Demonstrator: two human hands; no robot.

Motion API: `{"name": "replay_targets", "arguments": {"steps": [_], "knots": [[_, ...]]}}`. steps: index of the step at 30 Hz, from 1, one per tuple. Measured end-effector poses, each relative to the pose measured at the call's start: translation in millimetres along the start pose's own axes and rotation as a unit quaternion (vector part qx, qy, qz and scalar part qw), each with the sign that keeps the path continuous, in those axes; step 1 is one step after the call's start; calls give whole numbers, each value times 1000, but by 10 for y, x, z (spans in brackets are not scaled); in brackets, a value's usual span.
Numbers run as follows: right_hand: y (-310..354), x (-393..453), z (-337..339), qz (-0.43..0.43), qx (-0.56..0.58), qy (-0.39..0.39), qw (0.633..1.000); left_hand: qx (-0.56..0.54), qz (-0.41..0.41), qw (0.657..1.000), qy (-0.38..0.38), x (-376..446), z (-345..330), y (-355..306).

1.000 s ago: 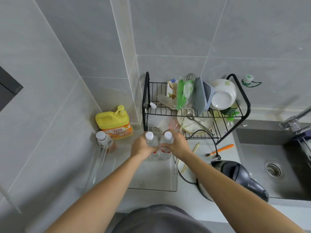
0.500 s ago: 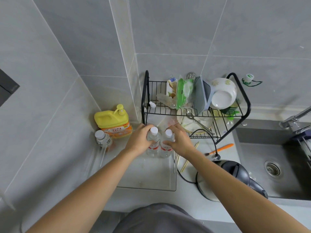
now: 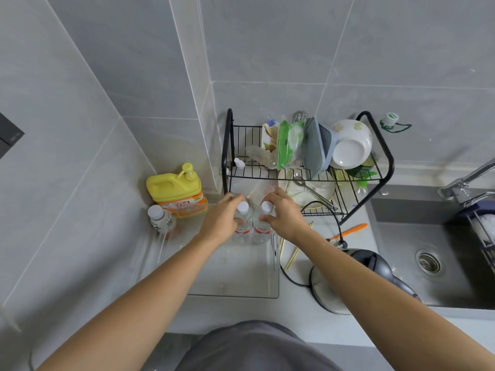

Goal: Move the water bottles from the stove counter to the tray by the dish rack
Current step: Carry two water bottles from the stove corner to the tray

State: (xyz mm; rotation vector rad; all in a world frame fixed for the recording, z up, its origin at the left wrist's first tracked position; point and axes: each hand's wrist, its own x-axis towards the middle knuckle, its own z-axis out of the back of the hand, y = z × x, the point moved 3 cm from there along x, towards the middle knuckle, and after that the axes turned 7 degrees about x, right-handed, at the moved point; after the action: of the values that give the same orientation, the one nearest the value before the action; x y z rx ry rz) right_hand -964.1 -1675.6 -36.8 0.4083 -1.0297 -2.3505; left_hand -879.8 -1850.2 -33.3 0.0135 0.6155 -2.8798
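Two clear plastic water bottles with white caps are held upright, side by side, at the far end of the clear plastic tray [image 3: 235, 290].

The left bottle [image 3: 243, 226] is grasped by the left hand [image 3: 222, 219], the right bottle [image 3: 263, 227] by the right hand [image 3: 285, 214]. The black wire dish rack [image 3: 308, 167] stands just beyond on the grey table [image 3: 302, 325]; a third white-capped bottle [image 3: 160, 219] stands at the tray's far left.

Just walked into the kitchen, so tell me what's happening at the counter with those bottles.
A person is setting two water bottles upright at the far end of the clear tray, next to the dish rack. The left hand grips the left bottle and the right hand grips the right bottle, side by side. A third bottle stands by the yellow detergent jug.
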Motion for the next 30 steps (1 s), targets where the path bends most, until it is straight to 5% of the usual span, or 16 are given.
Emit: {"name": "replay_targets", "arguments": {"steps": [20, 30], "knots": [[124, -95, -11, 4, -80, 30, 996, -10, 49, 999, -12, -170, 28, -39], [364, -341, 95, 104, -169, -20, 980, 144, 94, 980, -99, -673, 157, -327]]}}
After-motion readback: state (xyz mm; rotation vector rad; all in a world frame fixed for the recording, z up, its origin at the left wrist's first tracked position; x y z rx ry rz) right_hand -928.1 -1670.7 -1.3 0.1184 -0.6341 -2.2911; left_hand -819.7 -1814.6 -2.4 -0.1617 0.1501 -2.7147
